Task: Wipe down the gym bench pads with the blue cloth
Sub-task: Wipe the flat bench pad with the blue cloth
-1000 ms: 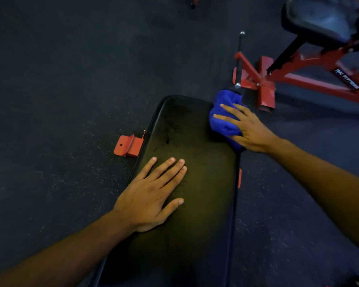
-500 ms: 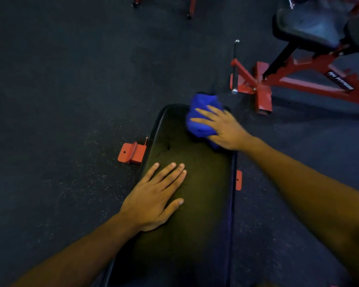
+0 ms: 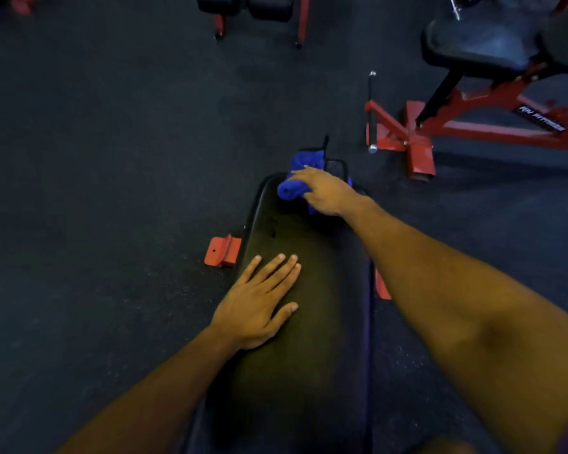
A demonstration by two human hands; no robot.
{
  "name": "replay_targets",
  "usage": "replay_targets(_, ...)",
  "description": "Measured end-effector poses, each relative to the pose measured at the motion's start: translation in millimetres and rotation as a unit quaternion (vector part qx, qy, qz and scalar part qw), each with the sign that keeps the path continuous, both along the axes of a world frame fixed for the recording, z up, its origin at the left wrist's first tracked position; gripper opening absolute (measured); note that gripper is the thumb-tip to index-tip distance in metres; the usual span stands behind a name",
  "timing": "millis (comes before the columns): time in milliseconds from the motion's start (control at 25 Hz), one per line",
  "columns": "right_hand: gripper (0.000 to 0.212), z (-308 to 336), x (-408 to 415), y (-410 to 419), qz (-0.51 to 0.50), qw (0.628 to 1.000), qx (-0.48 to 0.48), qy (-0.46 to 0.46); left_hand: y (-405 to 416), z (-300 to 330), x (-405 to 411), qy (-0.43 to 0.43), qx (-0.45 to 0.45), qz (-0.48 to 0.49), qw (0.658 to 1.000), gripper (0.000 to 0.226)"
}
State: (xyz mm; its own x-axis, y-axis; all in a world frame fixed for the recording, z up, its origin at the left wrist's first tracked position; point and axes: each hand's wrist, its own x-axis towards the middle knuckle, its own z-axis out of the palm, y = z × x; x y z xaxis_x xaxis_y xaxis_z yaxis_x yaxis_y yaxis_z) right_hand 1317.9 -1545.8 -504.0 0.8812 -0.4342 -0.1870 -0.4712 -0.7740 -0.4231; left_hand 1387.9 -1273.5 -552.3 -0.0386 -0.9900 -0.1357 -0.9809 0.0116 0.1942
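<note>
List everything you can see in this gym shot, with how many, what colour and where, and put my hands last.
bench pad: one, black, running from the bottom centre up to the middle of the view.
blue cloth: one, blue, bunched at the far end of the bench pad.
bench foot brackets: two, red, on the floor at either side of the pad.
neighbouring bench: one, red frame with black seat, upper right.
metal bar: one, dark with silver ends, on that frame's near end.
machine at the top edge: one, black pads on red legs, partly cut off.
floor: dark, speckled.
left hand: flat on the pad, fingers straight.
right hand: on the cloth at the far end.
</note>
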Motion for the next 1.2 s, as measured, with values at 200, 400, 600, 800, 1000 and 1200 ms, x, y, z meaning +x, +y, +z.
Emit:
replay_targets(200, 0.058, 9.6, -107.6, 24.1, 0.072, 0.985, -0.136, -0.084, 32.2, -5.9, -18.1, 0.045, 0.001, -0.005, 0.999, 0.072)
replay_targets(400, 0.079, -37.5, -126.7, 33.4, 0.150, 0.967, -0.197, 0.065, 49.5, -18.7, -15.4, 0.098, -0.033, 0.011, 0.995, 0.064)
replay_targets(600, 0.072, -45.6, -126.1, 19.7, 0.149, 0.967, -0.203, 0.028, 48.2, -19.2, -13.8, 0.121, -0.051, 0.013, 0.991, 0.059)
replay_targets(800, 0.067, -48.6, -131.3, 23.7, 0.187, 0.963, -0.192, 0.003, 49.2, -26.7, -13.6, 0.121, -0.066, 0.011, 0.990, 0.058)
replay_targets(1000, 0.068, -53.0, -21.7, 45.5, 0.157, 0.959, -0.233, 0.034, 47.4, -23.1, -13.9, 0.095, -0.075, 0.004, 0.993, 0.058)
replay_targets(1200, 0.069, -51.1, -6.5, 66.8, 0.155, 0.962, -0.223, 0.039, 48.2, -15.6, -16.9, 0.103, -0.068, 0.005, 0.992, 0.058)
